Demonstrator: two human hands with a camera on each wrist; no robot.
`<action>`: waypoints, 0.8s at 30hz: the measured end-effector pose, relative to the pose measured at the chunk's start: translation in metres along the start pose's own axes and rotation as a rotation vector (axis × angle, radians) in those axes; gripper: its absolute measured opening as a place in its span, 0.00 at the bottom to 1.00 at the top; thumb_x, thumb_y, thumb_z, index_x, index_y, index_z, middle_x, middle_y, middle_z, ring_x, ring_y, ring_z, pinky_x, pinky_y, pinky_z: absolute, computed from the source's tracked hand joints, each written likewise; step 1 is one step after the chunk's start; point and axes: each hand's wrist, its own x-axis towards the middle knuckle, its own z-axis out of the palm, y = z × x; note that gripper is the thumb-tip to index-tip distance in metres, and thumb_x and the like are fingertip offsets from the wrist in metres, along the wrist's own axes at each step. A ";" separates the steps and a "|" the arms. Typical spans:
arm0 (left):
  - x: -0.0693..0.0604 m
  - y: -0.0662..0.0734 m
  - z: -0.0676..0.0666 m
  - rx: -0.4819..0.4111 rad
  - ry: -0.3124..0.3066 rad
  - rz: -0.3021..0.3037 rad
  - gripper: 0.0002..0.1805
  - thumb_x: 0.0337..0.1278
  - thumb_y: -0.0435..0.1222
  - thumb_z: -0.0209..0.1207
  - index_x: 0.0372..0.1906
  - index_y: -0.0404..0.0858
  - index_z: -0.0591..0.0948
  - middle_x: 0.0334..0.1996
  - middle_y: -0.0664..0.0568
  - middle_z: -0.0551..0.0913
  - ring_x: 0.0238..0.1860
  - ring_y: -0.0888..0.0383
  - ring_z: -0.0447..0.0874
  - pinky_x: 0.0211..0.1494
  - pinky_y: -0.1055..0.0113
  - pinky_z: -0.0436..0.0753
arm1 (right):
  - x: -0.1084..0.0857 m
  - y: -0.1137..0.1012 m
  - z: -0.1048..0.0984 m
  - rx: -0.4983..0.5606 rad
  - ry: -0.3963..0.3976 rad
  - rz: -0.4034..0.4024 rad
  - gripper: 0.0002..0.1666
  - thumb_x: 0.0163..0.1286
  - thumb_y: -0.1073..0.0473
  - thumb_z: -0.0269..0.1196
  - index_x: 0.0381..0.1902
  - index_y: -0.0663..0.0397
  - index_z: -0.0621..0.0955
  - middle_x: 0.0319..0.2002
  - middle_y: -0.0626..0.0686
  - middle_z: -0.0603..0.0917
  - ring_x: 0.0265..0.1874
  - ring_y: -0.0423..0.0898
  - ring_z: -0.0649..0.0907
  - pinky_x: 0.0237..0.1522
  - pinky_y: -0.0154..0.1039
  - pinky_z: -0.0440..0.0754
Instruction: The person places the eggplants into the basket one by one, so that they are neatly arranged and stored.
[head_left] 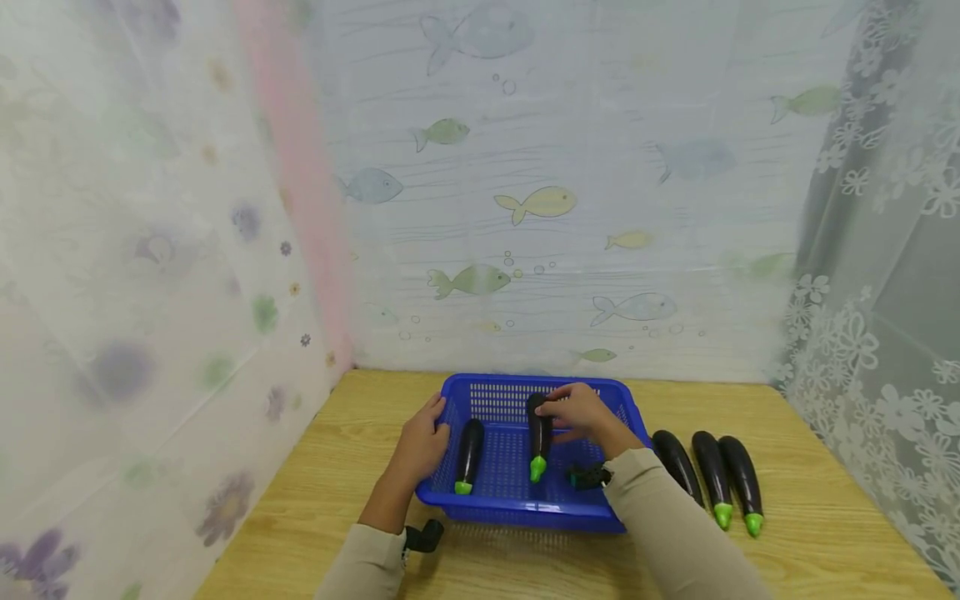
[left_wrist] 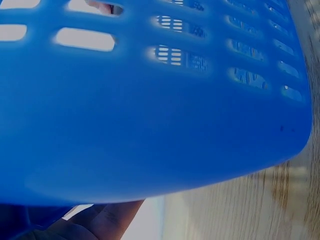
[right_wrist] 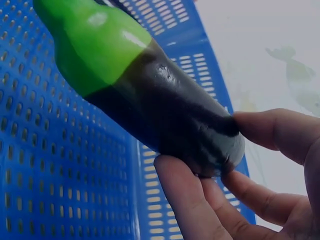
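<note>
A blue plastic basket with slotted walls stands on the table. My left hand grips its left rim; the left wrist view is mostly filled by the basket wall, with part of the hand at the bottom. Over the basket's middle, my right hand pinches a dark eggplant by its rounded end, the green stem end towards me. The right wrist view shows thumb and fingertips round the dark end of this eggplant. Another eggplant lies inside the basket at the left.
Three more eggplants, a partly hidden one, a middle one and an outer one, lie on the wooden table right of the basket. A fish-patterned curtain hangs behind; floral sheets hang at both sides.
</note>
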 end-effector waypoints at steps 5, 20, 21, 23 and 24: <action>0.001 -0.001 0.000 0.015 0.004 0.008 0.31 0.69 0.32 0.49 0.76 0.28 0.67 0.79 0.41 0.63 0.79 0.38 0.60 0.79 0.42 0.63 | 0.003 0.000 0.012 0.019 -0.006 0.010 0.33 0.65 0.62 0.71 0.65 0.68 0.75 0.62 0.72 0.78 0.54 0.65 0.85 0.41 0.55 0.91; 0.002 0.000 0.001 0.032 0.002 0.016 0.32 0.68 0.33 0.48 0.76 0.29 0.67 0.79 0.41 0.63 0.79 0.39 0.60 0.79 0.42 0.63 | 0.012 0.000 0.041 0.023 -0.025 0.043 0.30 0.63 0.64 0.71 0.61 0.69 0.77 0.62 0.71 0.77 0.55 0.67 0.84 0.38 0.53 0.91; 0.002 0.000 0.001 0.035 0.001 0.016 0.32 0.68 0.33 0.48 0.76 0.29 0.67 0.79 0.41 0.63 0.79 0.38 0.60 0.79 0.42 0.63 | 0.012 0.000 0.043 0.021 -0.025 0.047 0.30 0.63 0.64 0.71 0.61 0.69 0.76 0.62 0.71 0.77 0.56 0.67 0.84 0.38 0.53 0.91; 0.002 0.000 0.001 0.040 0.002 0.018 0.32 0.68 0.32 0.48 0.76 0.28 0.67 0.79 0.40 0.63 0.79 0.38 0.61 0.79 0.42 0.63 | 0.013 0.000 0.045 0.016 -0.027 0.049 0.31 0.63 0.64 0.71 0.62 0.69 0.76 0.63 0.71 0.77 0.56 0.68 0.83 0.37 0.53 0.91; 0.003 0.000 0.001 0.042 0.001 0.016 0.32 0.68 0.32 0.48 0.76 0.28 0.67 0.79 0.40 0.63 0.79 0.38 0.61 0.79 0.42 0.63 | 0.013 0.000 0.046 0.015 -0.031 0.050 0.31 0.63 0.64 0.71 0.62 0.69 0.76 0.63 0.71 0.77 0.56 0.68 0.83 0.37 0.53 0.91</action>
